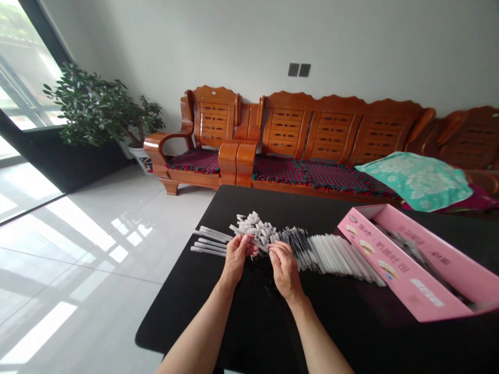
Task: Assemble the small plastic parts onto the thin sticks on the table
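My left hand (238, 255) and my right hand (284, 267) are close together over a black table (218, 311). Both are closed on one thin white pen (251, 241) that runs between them, the left nearer its capped end. Just behind the fingers lies a heap of small white caps (255, 224). To the right spreads a row of white pen barrels with dark tips (331, 253). A few finished white pens (210, 241) lie in a small group left of my left hand.
An open pink cardboard box (409, 275) with pen parts inside lies on the table's right side. Behind the table stand a wooden armchair (198, 140) and a long wooden sofa (335, 140) with a green cloth. A potted plant (97, 109) stands by the window.
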{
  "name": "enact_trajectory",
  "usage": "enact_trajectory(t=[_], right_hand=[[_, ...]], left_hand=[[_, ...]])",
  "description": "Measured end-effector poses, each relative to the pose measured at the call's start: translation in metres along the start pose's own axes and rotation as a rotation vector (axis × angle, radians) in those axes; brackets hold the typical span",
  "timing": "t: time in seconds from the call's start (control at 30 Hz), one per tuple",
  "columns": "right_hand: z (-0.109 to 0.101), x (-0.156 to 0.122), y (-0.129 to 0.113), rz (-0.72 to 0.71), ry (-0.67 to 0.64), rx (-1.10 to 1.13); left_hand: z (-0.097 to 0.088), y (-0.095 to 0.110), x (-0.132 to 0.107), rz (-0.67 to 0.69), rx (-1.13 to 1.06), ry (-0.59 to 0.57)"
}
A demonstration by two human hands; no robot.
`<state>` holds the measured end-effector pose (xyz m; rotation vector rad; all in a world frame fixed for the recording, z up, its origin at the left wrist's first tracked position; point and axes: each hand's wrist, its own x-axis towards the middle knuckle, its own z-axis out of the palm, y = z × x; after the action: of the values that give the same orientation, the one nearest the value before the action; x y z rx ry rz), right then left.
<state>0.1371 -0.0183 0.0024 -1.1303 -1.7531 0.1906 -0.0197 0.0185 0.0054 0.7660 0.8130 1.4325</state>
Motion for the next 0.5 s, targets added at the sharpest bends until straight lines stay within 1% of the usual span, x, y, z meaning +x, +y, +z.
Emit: enact_trajectory(t=[0.23, 0.5], right_hand=[[0.0008, 0.0016, -0.0034, -0.02, -0.025, 0.01], [0.0022, 0.0024, -0.005, -0.043, 0.008, 0.05]], left_hand=[[-0.0003, 0.0028, -0.0021, 0.0, 0.029, -0.024], [0.0014, 0.0029, -0.0025, 0.014, 0.052, 0.019]])
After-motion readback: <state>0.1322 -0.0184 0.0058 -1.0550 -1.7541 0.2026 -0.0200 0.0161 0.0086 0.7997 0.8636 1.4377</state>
